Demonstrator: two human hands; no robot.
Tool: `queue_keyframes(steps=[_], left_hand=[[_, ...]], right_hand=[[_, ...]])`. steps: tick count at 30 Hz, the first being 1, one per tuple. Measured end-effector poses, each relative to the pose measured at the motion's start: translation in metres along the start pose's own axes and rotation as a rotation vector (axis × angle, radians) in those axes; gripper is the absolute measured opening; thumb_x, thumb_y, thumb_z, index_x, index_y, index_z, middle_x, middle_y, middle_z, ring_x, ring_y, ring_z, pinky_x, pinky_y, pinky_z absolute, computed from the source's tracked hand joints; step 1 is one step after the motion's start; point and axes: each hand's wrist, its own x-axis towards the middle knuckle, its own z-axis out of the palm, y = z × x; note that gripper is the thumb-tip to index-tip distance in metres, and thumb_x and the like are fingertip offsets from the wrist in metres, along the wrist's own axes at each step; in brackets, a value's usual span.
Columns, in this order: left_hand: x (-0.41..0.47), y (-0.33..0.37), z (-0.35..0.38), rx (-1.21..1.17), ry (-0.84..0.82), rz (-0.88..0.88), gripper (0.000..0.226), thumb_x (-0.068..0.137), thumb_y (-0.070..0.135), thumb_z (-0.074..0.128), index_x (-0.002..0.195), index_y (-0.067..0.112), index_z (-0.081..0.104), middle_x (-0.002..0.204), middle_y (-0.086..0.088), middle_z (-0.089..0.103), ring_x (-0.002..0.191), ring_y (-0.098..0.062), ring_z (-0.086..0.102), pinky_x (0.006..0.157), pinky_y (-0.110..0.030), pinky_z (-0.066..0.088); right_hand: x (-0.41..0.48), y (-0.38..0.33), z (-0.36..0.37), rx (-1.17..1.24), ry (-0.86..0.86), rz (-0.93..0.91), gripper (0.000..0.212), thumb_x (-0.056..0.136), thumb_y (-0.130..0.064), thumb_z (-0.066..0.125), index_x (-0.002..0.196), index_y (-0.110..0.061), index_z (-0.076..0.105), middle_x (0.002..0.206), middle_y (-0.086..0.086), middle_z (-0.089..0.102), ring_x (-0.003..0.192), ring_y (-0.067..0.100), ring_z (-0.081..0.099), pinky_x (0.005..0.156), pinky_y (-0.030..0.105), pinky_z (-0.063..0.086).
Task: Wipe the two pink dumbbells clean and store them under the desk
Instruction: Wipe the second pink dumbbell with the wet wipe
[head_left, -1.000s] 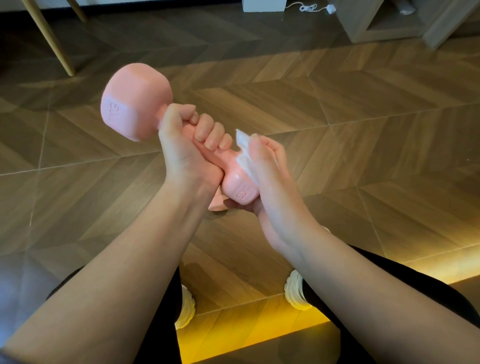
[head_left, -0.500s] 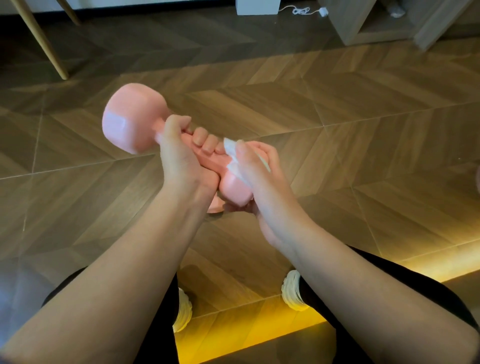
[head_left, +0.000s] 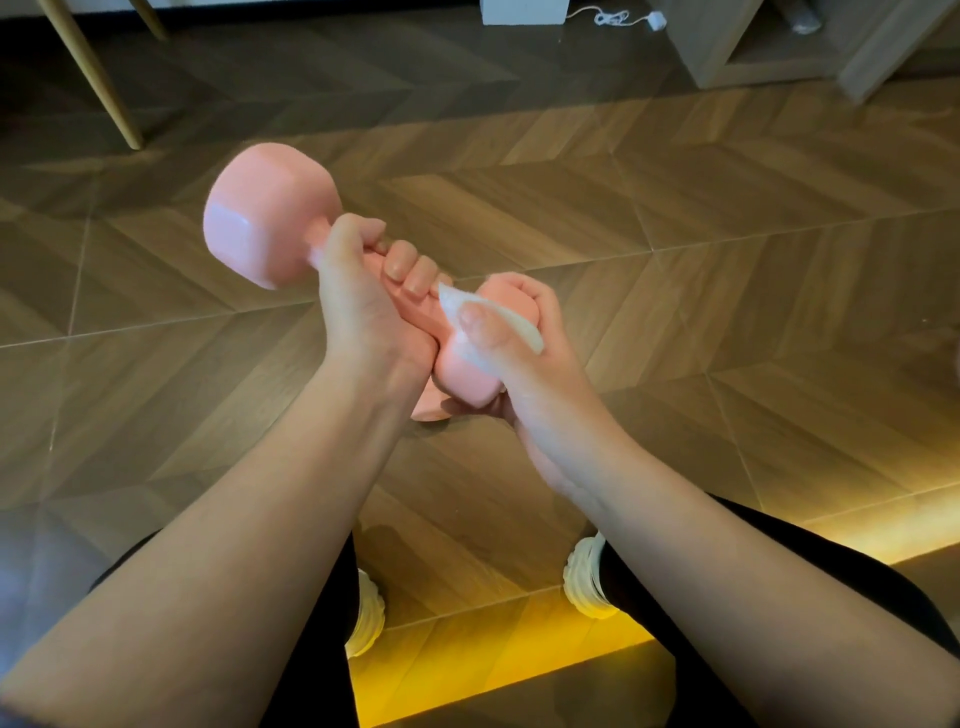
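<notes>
Since a second ago the pink dumbbell (head_left: 262, 218) has rolled in the grip, so the raised marking on its far head no longer faces the camera, and the right hand (head_left: 540, 374) has slid further over the near head. Chevron wood floor (head_left: 727, 260) fills the view, with a glowing yellow strip (head_left: 493, 660) along its near edge. A pale wooden cabinet (head_left: 717, 47) stands at the top right, a slanted wooden leg (head_left: 98, 78) at the top left. Two bare forearms reach forward over black-clad legs. The dumbbell is held in the air above the floor, tilted, its far head up and to the left, its near head low at the centre. The left hand (head_left: 358, 306) grips the handle, fingers curled tight round it and thumb laid on top. The right hand cups the near head, fingers wrapped over it and thumb pressing a white wipe (head_left: 522, 328) against the pink surface. White shoes (head_left: 584, 587) show by the legs. Below the near head a small pink piece (head_left: 428, 410) peeks out; what it is cannot be told. A white cable (head_left: 613, 18) lies at the top edge.
</notes>
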Motion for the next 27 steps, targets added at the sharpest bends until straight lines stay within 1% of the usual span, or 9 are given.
queue_keyframes(steps=[3,7,9,11,14,17,20,24,27], left_hand=[[-0.002,-0.001,0.001,0.037,-0.025,0.004,0.032,0.089,0.013,0.042,0.061,0.019,0.029,0.046,0.005,0.023,0.039,-0.013,0.022,0.042,-0.024,0.028],[-0.004,-0.004,0.004,0.065,-0.062,0.008,0.036,0.09,0.012,0.04,0.056,0.02,0.03,0.044,0.005,0.022,0.037,-0.013,0.021,0.039,-0.023,0.028],[-0.005,-0.005,0.004,0.087,-0.111,0.008,0.041,0.09,0.012,0.039,0.05,0.02,0.031,0.043,0.005,0.021,0.037,-0.013,0.021,0.039,-0.024,0.028],[-0.006,-0.005,0.002,0.12,-0.175,0.012,0.045,0.09,0.013,0.037,0.046,0.02,0.031,0.04,0.005,0.022,0.036,-0.013,0.021,0.039,-0.023,0.029],[-0.005,-0.005,0.003,0.091,-0.196,0.025,0.034,0.09,0.013,0.039,0.058,0.018,0.031,0.044,0.005,0.024,0.039,-0.013,0.023,0.041,-0.025,0.031],[-0.001,-0.007,0.003,0.058,-0.104,-0.011,0.029,0.093,0.018,0.047,0.066,0.018,0.035,0.051,0.004,0.036,0.043,-0.012,0.035,0.047,-0.024,0.037],[0.002,-0.005,0.001,0.048,-0.025,-0.025,0.031,0.094,0.02,0.047,0.068,0.019,0.031,0.05,0.006,0.029,0.041,-0.011,0.03,0.046,-0.023,0.033],[0.0,-0.002,0.0,0.055,-0.05,-0.012,0.032,0.093,0.018,0.047,0.066,0.019,0.03,0.051,0.006,0.023,0.042,-0.011,0.024,0.043,-0.024,0.03],[0.0,-0.001,0.001,0.055,-0.042,-0.017,0.03,0.092,0.016,0.046,0.067,0.019,0.03,0.051,0.005,0.022,0.042,-0.012,0.023,0.043,-0.024,0.03]], right_hand=[[0.003,-0.001,0.005,0.07,0.083,0.083,0.032,0.084,-0.055,0.064,0.11,-0.036,0.058,0.117,0.003,0.066,0.083,0.023,0.067,0.061,0.041,0.057],[0.007,-0.006,0.002,0.144,0.08,0.182,0.032,0.092,-0.058,0.054,0.116,-0.037,0.06,0.126,0.009,0.065,0.084,0.028,0.065,0.067,0.046,0.054],[0.005,-0.008,-0.001,0.187,0.04,0.244,0.032,0.093,-0.057,0.054,0.117,-0.037,0.062,0.126,0.008,0.066,0.086,0.025,0.064,0.069,0.043,0.055],[0.001,-0.013,-0.004,0.247,-0.044,0.312,0.026,0.091,-0.058,0.055,0.108,-0.042,0.067,0.124,0.009,0.067,0.09,0.026,0.064,0.063,0.036,0.059],[-0.002,-0.018,-0.009,0.232,-0.114,0.308,0.024,0.092,-0.061,0.051,0.107,-0.048,0.065,0.133,0.011,0.062,0.098,0.03,0.062,0.056,0.033,0.058],[-0.001,-0.015,-0.009,0.156,-0.081,0.234,0.044,0.091,-0.053,0.057,0.129,-0.033,0.051,0.136,0.015,0.057,0.097,0.03,0.062,0.067,0.044,0.06],[-0.002,-0.01,-0.007,0.077,-0.051,0.151,0.052,0.077,-0.038,0.074,0.121,-0.028,0.048,0.125,0.01,0.059,0.095,0.027,0.064,0.076,0.053,0.058],[0.001,-0.009,0.002,0.068,0.03,0.192,0.042,0.087,-0.055,0.064,0.121,-0.032,0.053,0.122,0.009,0.062,0.09,0.028,0.068,0.077,0.061,0.058],[0.003,-0.012,0.001,0.064,-0.007,0.231,0.054,0.084,-0.062,0.062,0.127,-0.031,0.051,0.129,0.011,0.059,0.105,0.038,0.067,0.081,0.064,0.055]])
